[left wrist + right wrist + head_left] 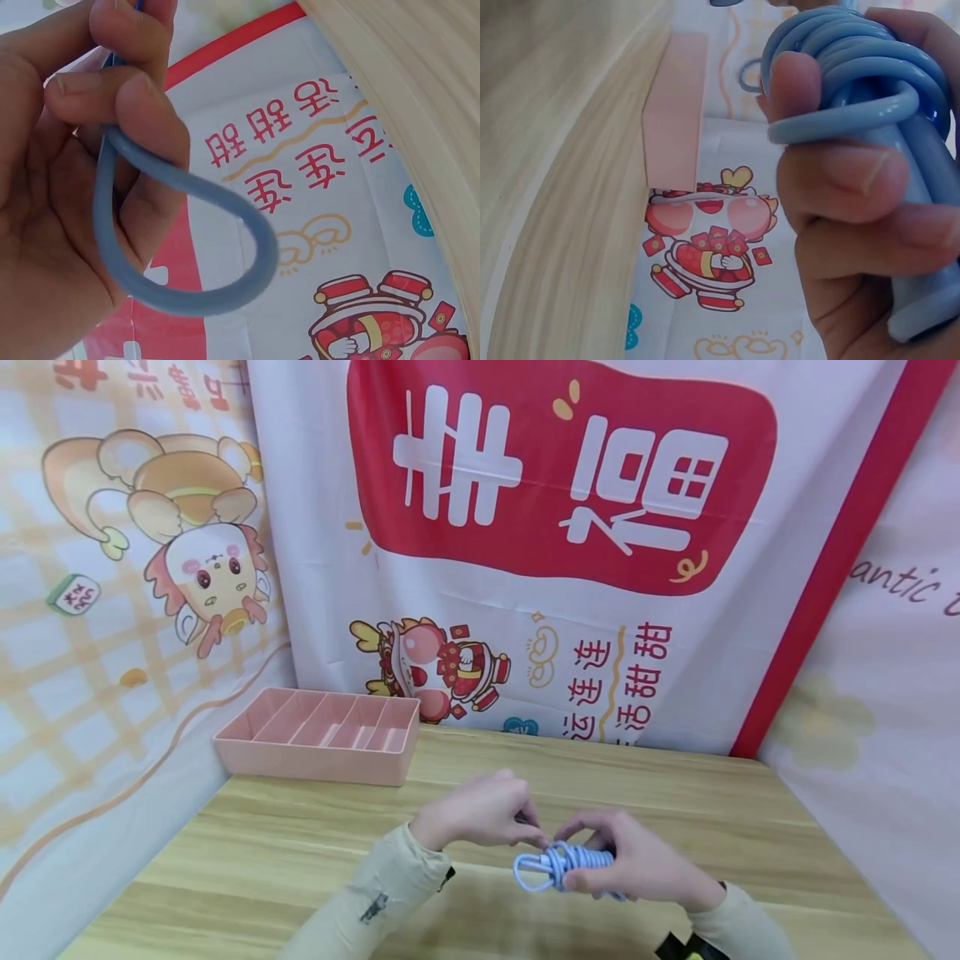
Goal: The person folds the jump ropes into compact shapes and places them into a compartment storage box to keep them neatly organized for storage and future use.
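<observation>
A light blue jump rope (579, 858), wound into a tight bundle, is held above the tabletop. My right hand (641, 860) grips it, fingers curled round the coils (881, 54) and a smooth blue handle (921, 296) in the right wrist view. At the bundle's left end my left hand (487, 810) pinches the cord between thumb and fingers. From those fingers a loop of cord (187, 302) sticks out in the left wrist view. The left fingertips and the cord's end are partly hidden.
A pink divided tray (315, 760) stands at the back left of the wooden table (247, 860). Printed cloth walls (315, 568) enclose the table at the back and both sides. An orange cord-like line (161, 764) runs along the left wall.
</observation>
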Demonstrator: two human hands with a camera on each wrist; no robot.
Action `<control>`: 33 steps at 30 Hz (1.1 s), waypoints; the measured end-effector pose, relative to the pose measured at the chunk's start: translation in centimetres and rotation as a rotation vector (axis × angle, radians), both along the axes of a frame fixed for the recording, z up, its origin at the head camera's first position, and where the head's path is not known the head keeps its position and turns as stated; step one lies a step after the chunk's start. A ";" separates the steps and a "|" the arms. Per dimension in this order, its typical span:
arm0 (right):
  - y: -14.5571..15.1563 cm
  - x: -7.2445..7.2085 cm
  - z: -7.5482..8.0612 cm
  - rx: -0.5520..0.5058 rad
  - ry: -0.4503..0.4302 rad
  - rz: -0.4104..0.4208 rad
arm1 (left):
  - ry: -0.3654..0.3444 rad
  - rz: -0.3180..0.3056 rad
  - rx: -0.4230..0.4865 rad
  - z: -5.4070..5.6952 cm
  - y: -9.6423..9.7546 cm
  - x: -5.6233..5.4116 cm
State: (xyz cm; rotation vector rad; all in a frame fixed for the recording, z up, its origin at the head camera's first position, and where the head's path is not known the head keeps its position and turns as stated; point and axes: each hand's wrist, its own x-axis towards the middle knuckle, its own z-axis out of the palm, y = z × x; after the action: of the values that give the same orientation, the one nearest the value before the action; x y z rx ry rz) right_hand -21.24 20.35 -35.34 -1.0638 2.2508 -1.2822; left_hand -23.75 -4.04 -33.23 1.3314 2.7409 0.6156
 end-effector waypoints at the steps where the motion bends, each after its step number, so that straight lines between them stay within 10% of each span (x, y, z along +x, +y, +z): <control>1: -0.1 0.0 -0.2 0.013 0.022 0.007 | 0.008 0.007 -0.003 0.0 0.0 0.0; 22: -0.9 -0.3 -1.5 0.022 0.069 0.072 | 0.236 -0.023 0.012 0.5 1.7 2.0; 33: -0.9 -0.4 -1.4 0.004 0.003 -0.109 | 0.334 -0.036 0.088 0.5 2.1 2.4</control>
State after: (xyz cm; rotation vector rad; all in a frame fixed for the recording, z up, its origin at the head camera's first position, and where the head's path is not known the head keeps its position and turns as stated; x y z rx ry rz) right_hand -21.61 19.49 -36.72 -0.9538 2.3419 -1.3187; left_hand -21.40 -1.94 -32.68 1.6350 2.9667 0.5620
